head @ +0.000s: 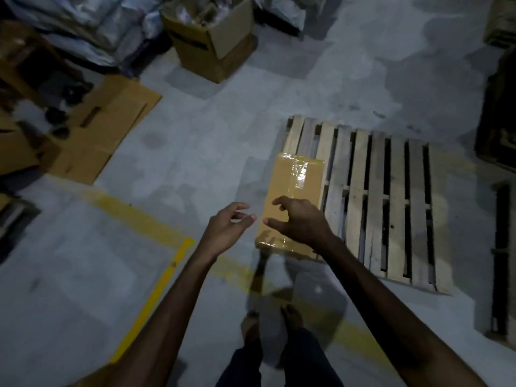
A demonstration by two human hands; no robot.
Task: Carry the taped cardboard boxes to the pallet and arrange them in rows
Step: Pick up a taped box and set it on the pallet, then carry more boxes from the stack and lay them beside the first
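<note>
A taped cardboard box [296,185] lies flat on the near left corner of a wooden slat pallet [396,208]; clear tape shines along its top. My right hand [301,222] hovers over the box's near end with fingers loosely spread, holding nothing; whether it touches the box I cannot tell. My left hand [229,227] hangs in the air just left of the box, fingers relaxed and empty. Both forearms reach in from the bottom of the view.
Flattened cardboard [106,129] lies on the floor at the left. An open carton [212,40] stands at the back, with wrapped bundles behind it. Dark crates [499,113] line the right edge. Yellow floor lines [156,291] cross near my feet [273,322].
</note>
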